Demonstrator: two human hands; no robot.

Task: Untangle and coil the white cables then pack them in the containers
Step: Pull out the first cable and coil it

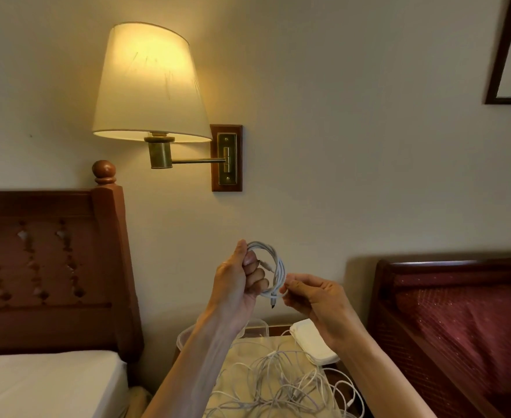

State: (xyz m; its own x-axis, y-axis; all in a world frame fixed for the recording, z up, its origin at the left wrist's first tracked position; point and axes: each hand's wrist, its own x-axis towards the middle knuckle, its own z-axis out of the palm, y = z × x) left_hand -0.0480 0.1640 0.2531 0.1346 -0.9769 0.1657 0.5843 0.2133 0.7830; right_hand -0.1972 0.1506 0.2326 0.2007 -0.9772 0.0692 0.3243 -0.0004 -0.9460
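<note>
Left hand: your left hand (239, 280) curls its fingers round the coiled cable (273, 268), thumb on top.
Right hand: your right hand (317, 300) pinches the coil's lower loop.
Tangle: loose white cables (281, 384) lie well below your fingers.
Containers: a clear container (184, 337) sits under your left wrist.

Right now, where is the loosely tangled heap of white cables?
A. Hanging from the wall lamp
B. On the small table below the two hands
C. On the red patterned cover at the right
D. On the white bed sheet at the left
B: the loosely tangled heap of white cables lies on the small table under both forearms, while the left hand and the right hand hold up a separate coiled white cable.
</note>
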